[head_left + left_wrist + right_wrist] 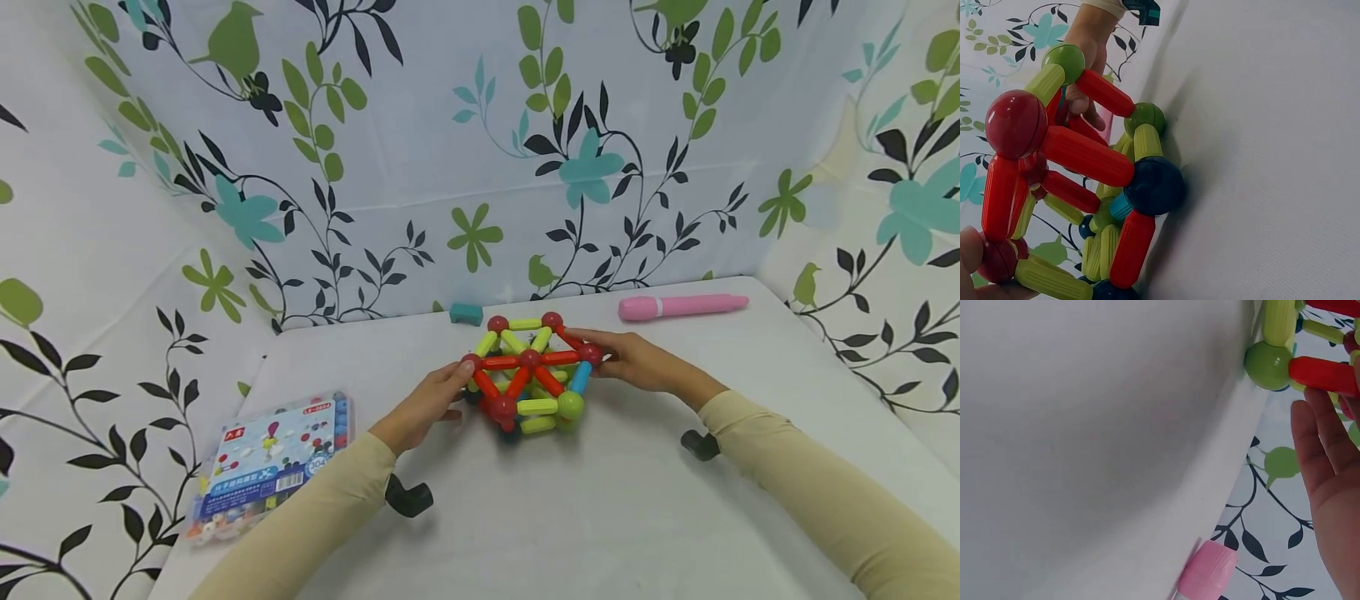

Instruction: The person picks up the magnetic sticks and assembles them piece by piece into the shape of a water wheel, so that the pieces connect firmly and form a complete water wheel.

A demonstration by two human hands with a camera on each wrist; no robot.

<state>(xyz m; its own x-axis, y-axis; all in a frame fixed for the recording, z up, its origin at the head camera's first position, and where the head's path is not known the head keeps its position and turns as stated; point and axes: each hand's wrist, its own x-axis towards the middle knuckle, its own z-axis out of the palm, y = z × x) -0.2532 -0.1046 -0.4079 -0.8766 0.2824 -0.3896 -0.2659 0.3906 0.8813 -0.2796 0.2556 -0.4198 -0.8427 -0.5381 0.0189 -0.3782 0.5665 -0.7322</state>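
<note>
Between both hands stands a ball-and-rod toy model [528, 358], with red, green and dark blue balls joined by red, yellow-green and blue rods. At its left corner, my left hand [423, 407] pinches a red ball [999, 257], thumb on top and a finger below. On the opposite side, my right hand [645, 362] holds the model by the red ball [590, 355] and a red rod [1322, 375]. Its fingertips are partly hidden behind the model. In the left wrist view, the lower balls sit close to the white table.
A clear-sided box [273, 458] of toy parts lies at the table's left, beside the left sleeve. Behind the model is a small teal block [466, 314]. A long pink tube [682, 307] with a pale band lies at the back right. Patterned cloth [420, 167] hangs behind the table.
</note>
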